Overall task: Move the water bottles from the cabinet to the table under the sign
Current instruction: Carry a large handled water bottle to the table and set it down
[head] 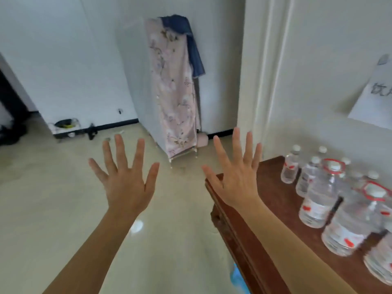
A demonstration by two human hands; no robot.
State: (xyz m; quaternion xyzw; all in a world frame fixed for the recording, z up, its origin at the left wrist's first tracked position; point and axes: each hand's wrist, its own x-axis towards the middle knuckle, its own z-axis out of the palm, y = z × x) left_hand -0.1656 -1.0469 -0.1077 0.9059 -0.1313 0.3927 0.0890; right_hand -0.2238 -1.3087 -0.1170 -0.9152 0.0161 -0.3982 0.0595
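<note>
Water bottles (318,200): upright, clustered on the desk (273,187) under the sign (375,96), to the right of both hands.
Right hand (237,181): nearer the bottles, raised over the desk's corner, holding nothing.
Left hand (127,185): raised level with it, over the floor (53,198).
Fingers (119,149): straight and splayed on both hands.
Cloth-draped cabinet (176,92): far ahead, between the hands.

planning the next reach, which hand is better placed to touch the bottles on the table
Right. The right hand is open above the table corner, beside the bottles. The left hand, also open, is over the floor, farther from them.
</note>
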